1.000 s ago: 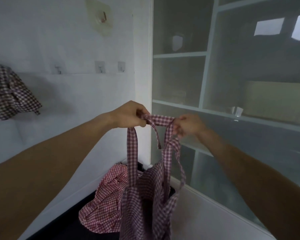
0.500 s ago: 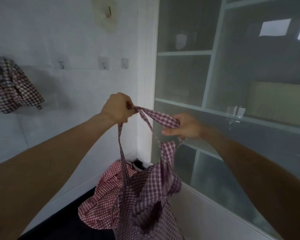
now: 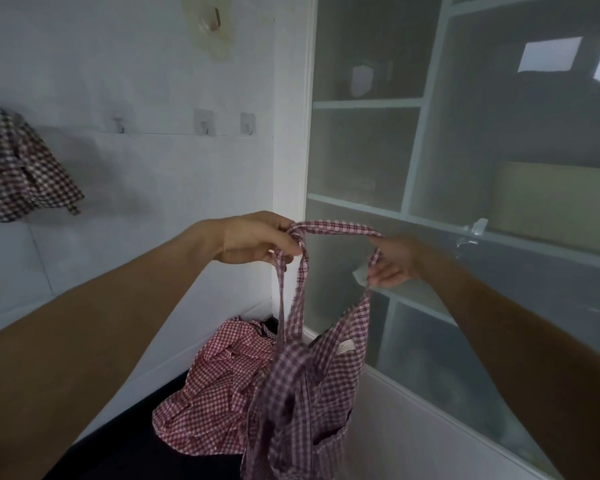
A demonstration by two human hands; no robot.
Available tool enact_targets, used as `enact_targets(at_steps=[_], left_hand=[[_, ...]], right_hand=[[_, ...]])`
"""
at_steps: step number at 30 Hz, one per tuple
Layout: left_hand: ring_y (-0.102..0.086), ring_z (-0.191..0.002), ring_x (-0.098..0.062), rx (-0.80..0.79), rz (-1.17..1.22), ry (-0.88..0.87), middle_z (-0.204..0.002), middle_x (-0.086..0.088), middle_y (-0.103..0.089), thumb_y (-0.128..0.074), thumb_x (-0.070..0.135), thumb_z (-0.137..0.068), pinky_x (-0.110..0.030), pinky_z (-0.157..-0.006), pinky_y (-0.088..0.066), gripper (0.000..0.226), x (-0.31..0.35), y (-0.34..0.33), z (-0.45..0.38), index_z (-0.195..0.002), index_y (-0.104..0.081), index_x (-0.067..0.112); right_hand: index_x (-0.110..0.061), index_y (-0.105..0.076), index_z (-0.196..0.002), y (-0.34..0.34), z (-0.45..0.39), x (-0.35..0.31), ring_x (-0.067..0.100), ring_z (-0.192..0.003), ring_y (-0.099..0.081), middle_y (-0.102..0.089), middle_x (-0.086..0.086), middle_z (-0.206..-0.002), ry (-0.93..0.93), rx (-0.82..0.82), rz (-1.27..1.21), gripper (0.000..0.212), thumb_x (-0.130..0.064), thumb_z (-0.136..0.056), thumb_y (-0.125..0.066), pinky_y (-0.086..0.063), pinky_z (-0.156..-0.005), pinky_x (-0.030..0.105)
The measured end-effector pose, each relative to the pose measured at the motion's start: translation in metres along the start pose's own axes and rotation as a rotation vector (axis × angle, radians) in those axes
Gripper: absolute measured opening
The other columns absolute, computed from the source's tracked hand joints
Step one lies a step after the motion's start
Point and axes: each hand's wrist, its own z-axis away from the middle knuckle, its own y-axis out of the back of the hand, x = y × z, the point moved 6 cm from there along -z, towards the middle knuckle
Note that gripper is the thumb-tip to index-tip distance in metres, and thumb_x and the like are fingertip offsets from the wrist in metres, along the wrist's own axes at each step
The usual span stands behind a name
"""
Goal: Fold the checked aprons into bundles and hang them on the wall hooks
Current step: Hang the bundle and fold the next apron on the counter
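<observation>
- No legible text, brand, number or sign anywhere.
- Small pale tag [image 3: 345, 347] on hanging checked apron [image 3: 305, 393], lower centre of frame: too blurred to read.

Three small wall hooks [image 3: 204, 123] hang bare on the white wall, with open air between them and the raised hands. Further left, a hung checked bundle [image 3: 21, 174] takes up its stretch of wall. To the right, the frosted glass partition [image 3: 465, 168] closes that side off. Below, a heaped apron [image 3: 215, 393] fills the corner.
</observation>
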Motion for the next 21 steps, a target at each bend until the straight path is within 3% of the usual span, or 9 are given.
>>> enact_targets(at_steps=[2, 3, 6, 8, 11, 13, 16, 19, 21], left_hand=[[-0.048, -0.061, -0.015, 0.074, 0.008, 0.014, -0.065, -0.004, -0.051, -0.068, 0.016, -0.088, -0.027, -0.064, -0.044, 0.016, -0.001, -0.002, -0.005, -0.078, -0.058, 0.008], [-0.044, -0.057, -0.015, 0.129, -0.113, 0.033, -0.062, -0.004, -0.048, -0.069, 0.019, -0.09, -0.027, -0.06, -0.041, 0.021, -0.002, 0.0, -0.007, -0.078, -0.058, 0.005], [-0.039, -0.051, -0.013, 0.148, -0.44, 0.12, -0.057, -0.003, -0.045, -0.075, 0.026, -0.086, -0.026, -0.056, -0.037, 0.029, -0.011, -0.001, -0.006, -0.073, -0.061, 0.005], [-0.043, -0.051, -0.013, 0.193, -0.275, 0.121, -0.056, -0.004, -0.05, -0.072, 0.022, -0.088, -0.026, -0.057, -0.039, 0.027, -0.014, 0.0, -0.006, -0.067, -0.059, 0.011], [-0.057, -0.061, -0.014, 0.309, 0.112, 0.018, -0.065, -0.004, -0.062, -0.065, 0.021, -0.094, -0.029, -0.07, -0.05, 0.022, -0.009, 0.001, -0.015, -0.074, -0.065, 0.01], [-0.063, -0.072, -0.015, 0.355, 0.24, -0.041, -0.074, -0.003, -0.069, -0.063, 0.024, -0.096, -0.032, -0.081, -0.053, 0.018, -0.008, 0.0, -0.022, -0.091, -0.068, 0.007], [-0.067, -0.076, -0.017, 0.37, 0.339, -0.089, -0.087, -0.005, -0.072, -0.058, 0.025, -0.099, -0.029, -0.077, -0.056, 0.022, -0.007, -0.006, -0.032, -0.106, -0.067, 0.006], [-0.067, -0.068, -0.018, 0.394, 0.326, -0.076, -0.09, -0.01, -0.074, -0.055, 0.026, -0.1, -0.026, -0.065, -0.055, 0.029, -0.004, -0.01, -0.036, -0.106, -0.07, 0.002], [-0.064, -0.061, -0.019, 0.428, 0.308, -0.062, -0.084, -0.011, -0.074, -0.056, 0.027, -0.1, -0.025, -0.06, -0.054, 0.03, -0.003, -0.009, -0.035, -0.101, -0.072, 0.001]], right_hand=[[0.001, -0.061, -0.108, -0.001, -0.005, 0.008, 0.03, -0.082, -0.07, -0.069, 0.023, -0.099, 0.009, -0.042, -0.169, 0.039, -0.035, -0.105, -0.047, -0.061, -0.075, 0.036], [0.002, -0.061, -0.111, 0.004, -0.006, 0.01, 0.03, -0.086, -0.069, -0.068, 0.023, -0.104, 0.037, -0.026, -0.24, 0.032, -0.027, -0.105, -0.049, -0.059, -0.082, 0.038], [-0.001, -0.062, -0.115, 0.017, -0.009, 0.006, 0.013, -0.076, -0.068, -0.065, 0.01, -0.098, 0.17, -0.021, -0.361, 0.02, -0.009, -0.104, -0.046, -0.057, -0.076, 0.027], [-0.014, -0.062, -0.11, 0.02, -0.005, 0.0, 0.01, -0.086, -0.067, -0.066, 0.008, -0.109, 0.26, -0.012, -0.317, 0.015, -0.006, -0.098, -0.058, -0.056, -0.082, 0.028], [-0.016, -0.042, -0.14, 0.003, 0.004, 0.002, 0.027, -0.114, -0.064, -0.064, 0.012, -0.123, 0.289, -0.07, -0.252, 0.061, -0.01, -0.088, -0.072, -0.05, -0.102, 0.047], [-0.015, -0.042, -0.135, -0.017, 0.014, 0.003, 0.03, -0.111, -0.068, -0.065, 0.012, -0.122, 0.316, -0.151, -0.158, 0.067, -0.029, -0.079, -0.078, -0.051, -0.101, 0.051], [-0.017, -0.048, -0.121, -0.05, 0.027, 0.008, 0.022, -0.103, -0.071, -0.068, 0.006, -0.117, 0.346, -0.344, -0.01, 0.074, -0.046, -0.062, -0.083, -0.057, -0.094, 0.044], [-0.014, -0.056, -0.122, -0.077, 0.027, 0.025, 0.014, -0.099, -0.069, -0.071, 0.003, -0.112, 0.365, -0.384, 0.289, 0.064, -0.04, -0.072, -0.086, -0.058, -0.082, 0.026], [-0.007, -0.066, -0.109, -0.083, 0.02, 0.034, 0.013, -0.083, -0.066, -0.073, 0.005, -0.097, 0.404, -0.323, 0.366, 0.036, -0.026, -0.082, -0.082, -0.053, -0.07, 0.018]])
